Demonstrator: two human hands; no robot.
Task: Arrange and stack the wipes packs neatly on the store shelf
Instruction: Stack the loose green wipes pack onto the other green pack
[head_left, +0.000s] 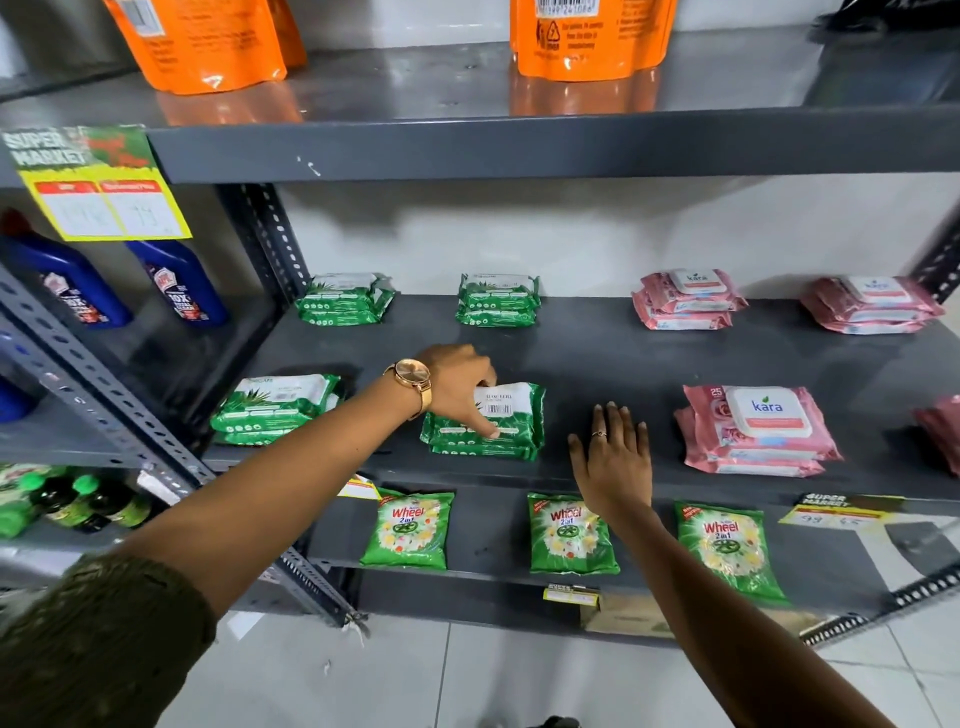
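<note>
At frame centre, my left hand rests on the green wipes stack on the grey shelf, fingers curled over its top pack, thumb pressing the front. My right hand lies flat and open just right of the stack, holding nothing, left of the pink wipes stack.

**Grey metal shelf, wipes in stacks**

You face a dark grey shelf. On it, back row: two green wipes stacks and two pink stacks. Front row: a green stack at left, a green stack in the middle, a pink Kara stack, and one more pink pack cut off at the right edge.
</note>
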